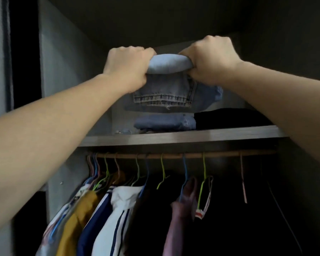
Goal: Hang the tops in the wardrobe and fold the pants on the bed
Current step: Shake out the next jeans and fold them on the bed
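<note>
Folded light-blue jeans [166, 93] hang in the air above the wardrobe's upper shelf [183, 134]. My left hand [127, 66] grips their left end and my right hand [212, 58] grips their right end, both clenched on the fold at the top. The hem of the jeans dangles just over another folded pair of blue jeans [164, 121] that lies on the shelf. Beside that pair rests a folded black garment [229, 118].
Under the shelf a wooden rail [174, 155] carries several coloured wire hangers with tops: a mustard one [76, 218], a white and navy one [118, 209], a pinkish one [181, 209]. The rail's right part is dark. The wardrobe's side wall [63, 71] stands at the left.
</note>
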The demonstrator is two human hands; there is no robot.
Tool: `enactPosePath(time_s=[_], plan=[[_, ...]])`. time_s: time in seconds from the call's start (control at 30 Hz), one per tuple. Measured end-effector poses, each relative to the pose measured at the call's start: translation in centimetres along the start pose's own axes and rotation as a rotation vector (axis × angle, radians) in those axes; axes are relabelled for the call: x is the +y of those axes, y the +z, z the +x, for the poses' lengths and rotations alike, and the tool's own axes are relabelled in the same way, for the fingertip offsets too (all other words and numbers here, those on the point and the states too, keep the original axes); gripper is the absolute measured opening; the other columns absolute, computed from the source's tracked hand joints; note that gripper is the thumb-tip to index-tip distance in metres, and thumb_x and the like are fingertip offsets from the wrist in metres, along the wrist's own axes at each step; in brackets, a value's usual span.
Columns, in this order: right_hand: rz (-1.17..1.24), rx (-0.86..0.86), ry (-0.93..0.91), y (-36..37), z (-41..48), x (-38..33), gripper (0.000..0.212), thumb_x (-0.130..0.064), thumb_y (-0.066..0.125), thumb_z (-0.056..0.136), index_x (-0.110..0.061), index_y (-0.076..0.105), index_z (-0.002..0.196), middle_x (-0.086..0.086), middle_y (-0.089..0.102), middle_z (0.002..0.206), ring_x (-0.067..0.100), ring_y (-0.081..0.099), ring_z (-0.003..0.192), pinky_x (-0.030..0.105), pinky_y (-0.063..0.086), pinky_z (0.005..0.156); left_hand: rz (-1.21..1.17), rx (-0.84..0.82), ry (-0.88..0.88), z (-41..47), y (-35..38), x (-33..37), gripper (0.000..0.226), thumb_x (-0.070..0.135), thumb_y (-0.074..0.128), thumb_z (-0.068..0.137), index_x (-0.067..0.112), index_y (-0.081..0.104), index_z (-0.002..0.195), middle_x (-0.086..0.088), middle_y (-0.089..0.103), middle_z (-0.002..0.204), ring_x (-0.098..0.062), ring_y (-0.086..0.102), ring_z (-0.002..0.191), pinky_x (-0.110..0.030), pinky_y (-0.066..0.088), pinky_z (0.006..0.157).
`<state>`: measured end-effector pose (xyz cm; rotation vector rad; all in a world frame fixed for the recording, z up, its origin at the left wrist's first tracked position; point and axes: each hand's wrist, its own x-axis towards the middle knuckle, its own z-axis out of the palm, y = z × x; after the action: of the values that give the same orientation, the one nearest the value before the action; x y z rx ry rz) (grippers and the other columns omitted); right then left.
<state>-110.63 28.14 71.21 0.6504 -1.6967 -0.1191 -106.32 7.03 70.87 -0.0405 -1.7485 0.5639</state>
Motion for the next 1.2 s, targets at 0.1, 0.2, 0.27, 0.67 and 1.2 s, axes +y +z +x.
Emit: enactPosePath(time_s=[0.1,0.2,0.27,0.67,1.2], plan=[[0.032,-0.079,0.041,3.9,2.9,-0.3,0.016,-0.042,0.063,0.085,-0.033,0.066,0.099,0.002,0.061,0.086,0.035,0.062,0.086,0.037,0.038,0.065,0.0,-0.012,0.015,1.6,4.4,-1.9,0.034,0.021,0.063,0.079,0.029,0.058,0.112,-0.01,0.068,0.101,-0.04,0.063,0.094,-0.039,0.038,0.067],[-0.016,-0.075,0.067,7.3,5.2,-0.7,0.006,-0.034,0.063,0.084,-0.032,0.061,0.09,0.003,0.058,0.082,0.035,0.062,0.083,0.042,0.045,0.066,-0.021,0.024,0.026,3.2,8.8,-3.3,0.03,0.02,0.063,0.078,0.027,0.058,0.108,-0.015,0.068,0.098,-0.043,0.063,0.092,-0.04,0.037,0.066],[-0.078,-0.034,0.08,9.2,6.8,-0.7,0.006,-0.028,0.063,0.085,-0.029,0.057,0.086,0.006,0.055,0.081,0.037,0.062,0.083,0.043,0.045,0.067,-0.046,0.061,0.039,4.6,11.7,-4.0,0.03,0.02,0.063,0.079,0.024,0.057,0.108,-0.015,0.067,0.1,-0.044,0.063,0.092,-0.041,0.036,0.066],[0.032,-0.841,0.106,24.0,8.2,-1.4,0.016,-0.029,0.071,0.085,-0.024,0.06,0.094,-0.006,0.058,0.076,0.02,0.063,0.076,0.027,0.045,0.064,-0.442,-0.773,0.174,3.8,28.3,-2.9,0.033,0.015,0.064,0.085,0.022,0.052,0.115,-0.011,0.063,0.12,-0.023,0.063,0.088,-0.03,0.053,0.067],[0.09,-0.613,0.396,18.4,4.3,2.6,0.057,-0.051,0.043,0.1,-0.025,0.04,0.151,0.01,0.037,0.156,0.032,0.037,0.142,0.039,0.032,0.114,-0.371,-0.299,-0.068,1.8,22.7,-2.4,0.046,0.035,0.029,0.101,0.017,0.051,0.138,-0.014,0.047,0.146,-0.034,0.041,0.133,-0.049,0.035,0.107]])
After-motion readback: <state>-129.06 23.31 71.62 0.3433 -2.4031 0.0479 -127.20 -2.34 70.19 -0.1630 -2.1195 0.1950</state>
